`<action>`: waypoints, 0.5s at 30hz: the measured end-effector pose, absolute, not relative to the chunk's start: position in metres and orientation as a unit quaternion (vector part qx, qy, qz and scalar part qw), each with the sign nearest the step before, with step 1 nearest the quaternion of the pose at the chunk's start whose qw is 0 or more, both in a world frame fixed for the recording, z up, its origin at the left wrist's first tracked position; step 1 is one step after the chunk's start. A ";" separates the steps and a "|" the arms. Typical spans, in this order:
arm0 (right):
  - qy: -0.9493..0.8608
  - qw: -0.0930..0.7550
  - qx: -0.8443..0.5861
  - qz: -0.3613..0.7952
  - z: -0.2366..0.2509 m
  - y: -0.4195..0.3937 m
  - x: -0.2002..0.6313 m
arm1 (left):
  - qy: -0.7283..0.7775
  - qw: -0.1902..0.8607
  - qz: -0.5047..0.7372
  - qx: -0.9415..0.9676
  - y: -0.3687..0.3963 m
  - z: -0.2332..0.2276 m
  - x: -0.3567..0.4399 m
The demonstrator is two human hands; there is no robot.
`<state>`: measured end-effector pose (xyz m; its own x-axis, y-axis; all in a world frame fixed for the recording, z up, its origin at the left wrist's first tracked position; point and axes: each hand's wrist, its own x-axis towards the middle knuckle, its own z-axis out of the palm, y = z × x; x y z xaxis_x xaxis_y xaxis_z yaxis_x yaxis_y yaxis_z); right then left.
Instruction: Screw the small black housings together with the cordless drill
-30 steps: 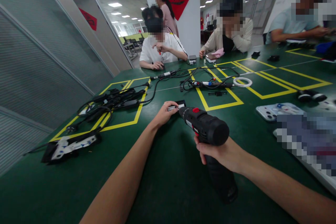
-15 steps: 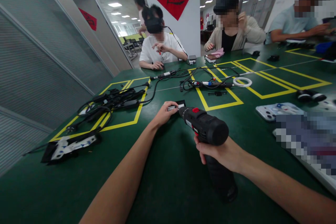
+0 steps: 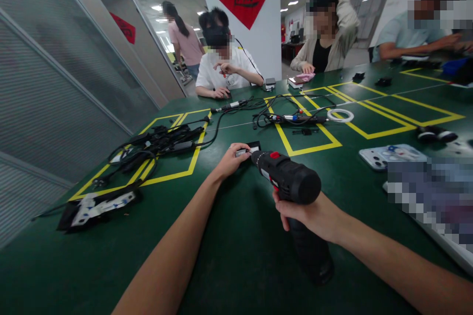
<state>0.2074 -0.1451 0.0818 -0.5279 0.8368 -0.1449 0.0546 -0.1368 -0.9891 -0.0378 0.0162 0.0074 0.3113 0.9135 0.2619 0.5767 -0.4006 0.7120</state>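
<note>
My right hand (image 3: 306,209) is wrapped round the grip of a black cordless drill (image 3: 286,173) with red switches. The drill points away from me, and its bit meets a small black piece with a pale metal part (image 3: 254,147) on the green table. Closed on that piece from the left is my left hand (image 3: 234,157), its fingertips right beside the bit. What the small piece is cannot be made out, since the fingers and the chuck cover part of it.
Black cables and adapters (image 3: 170,140) lie at left, behind a black-and-white pouch (image 3: 98,209). More cables and a pen-like tool (image 3: 299,118) lie ahead, near a white coil (image 3: 340,115). A phone (image 3: 391,156) is at right. People sit across the green table (image 3: 236,256).
My hands and the drill hold almost the same place. Across the table, a seated person has raised an arm to the headset, and a person in pink behind has moved left.
</note>
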 end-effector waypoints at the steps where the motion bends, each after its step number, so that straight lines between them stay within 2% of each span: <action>1: -0.583 0.300 -0.382 0.652 0.082 -0.145 0.208 | 0.484 0.254 0.331 0.769 0.016 0.007 -0.038; 15: -0.585 0.294 -0.385 0.651 0.083 -0.145 0.207 | 0.491 0.254 0.325 0.767 0.013 0.012 -0.036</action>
